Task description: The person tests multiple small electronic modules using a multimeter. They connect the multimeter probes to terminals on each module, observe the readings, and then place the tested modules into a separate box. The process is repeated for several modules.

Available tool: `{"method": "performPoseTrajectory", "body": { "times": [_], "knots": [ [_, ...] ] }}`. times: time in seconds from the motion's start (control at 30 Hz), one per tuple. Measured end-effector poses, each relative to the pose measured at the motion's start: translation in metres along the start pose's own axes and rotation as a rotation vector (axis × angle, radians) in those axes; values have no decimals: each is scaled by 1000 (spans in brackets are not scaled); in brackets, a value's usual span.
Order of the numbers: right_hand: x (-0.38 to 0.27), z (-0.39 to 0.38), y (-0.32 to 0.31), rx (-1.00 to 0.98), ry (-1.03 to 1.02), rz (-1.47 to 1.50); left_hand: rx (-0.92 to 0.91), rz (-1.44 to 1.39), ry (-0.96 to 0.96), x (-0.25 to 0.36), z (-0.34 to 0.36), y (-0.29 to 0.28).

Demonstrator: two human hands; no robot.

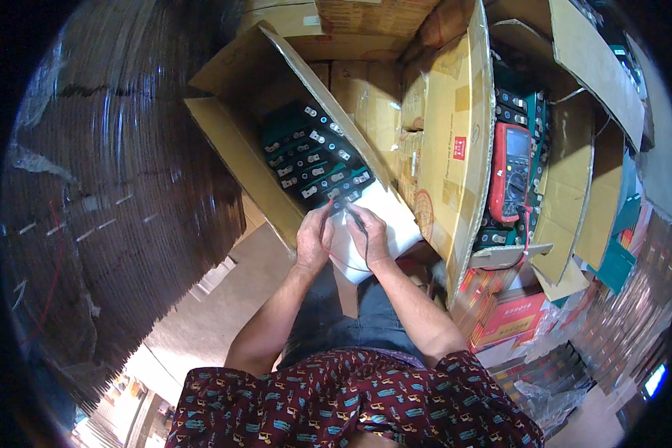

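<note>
My left hand (313, 240) is closed on a thin test probe with a red lead, my right hand (371, 237) on a black test probe (355, 214). Both probe tips meet the nearest of several dark batteries with metal terminals (313, 160), standing in rows inside an open cardboard box (250, 175). A white foam sheet (384, 213) lies under my wrists at the box's near end. To the right, a red-cased multimeter (511, 173) rests on more such batteries in a second open box (455, 149); its leads hang over that box's near edge.
Tall stacks of flattened cardboard (119, 201) wrapped in clear film rise on the left. Closed cartons (373, 82) stand behind the boxes. Red printed boxes (511, 317) sit at the lower right, near more film-wrapped stacks. Box flaps (597, 67) stick out at the upper right.
</note>
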State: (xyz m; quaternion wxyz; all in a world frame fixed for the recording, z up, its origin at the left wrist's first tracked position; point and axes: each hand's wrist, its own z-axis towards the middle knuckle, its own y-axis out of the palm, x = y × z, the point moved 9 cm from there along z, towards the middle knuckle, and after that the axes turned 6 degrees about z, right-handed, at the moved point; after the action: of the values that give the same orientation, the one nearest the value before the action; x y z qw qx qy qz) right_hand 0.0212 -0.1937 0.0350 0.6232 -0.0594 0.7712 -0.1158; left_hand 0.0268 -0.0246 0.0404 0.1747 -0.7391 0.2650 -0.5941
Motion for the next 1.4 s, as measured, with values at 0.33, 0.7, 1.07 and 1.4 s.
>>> {"method": "performPoseTrajectory", "body": {
  "times": [0.33,0.7,1.07,1.4],
  "knots": [
    [6,1,-5,14,21,-27,27,1,42,5,3,-3],
    [-4,2,0,-15,-50,-56,71,-18,21,4,3,-6],
    [-5,3,3,-20,-58,-120,118,-49,-30,9,5,-15],
    [6,0,2,34,-54,-148,-119,-105,77,25,31,19]
  ]
}}
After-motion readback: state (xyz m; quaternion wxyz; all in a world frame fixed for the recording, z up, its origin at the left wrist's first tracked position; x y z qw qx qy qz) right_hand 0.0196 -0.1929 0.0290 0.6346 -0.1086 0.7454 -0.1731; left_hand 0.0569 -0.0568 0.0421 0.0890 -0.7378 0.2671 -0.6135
